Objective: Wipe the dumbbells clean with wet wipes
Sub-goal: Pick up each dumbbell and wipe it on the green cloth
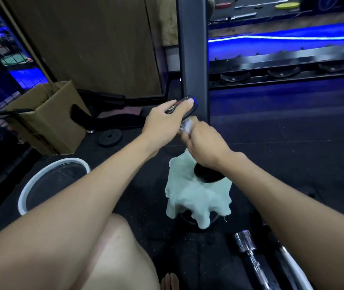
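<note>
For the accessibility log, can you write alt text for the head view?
A person's left hand rests on the top end of an upright dumbbell while the right hand grips its handle through a wipe. A pale cloth drapes the lower end; a white bucket and a cardboard box stand to the left.

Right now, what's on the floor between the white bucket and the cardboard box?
In the head view, only bare dark floor separates the white bucket from the cardboard box; a small black weight plate lies off to the right.
</note>
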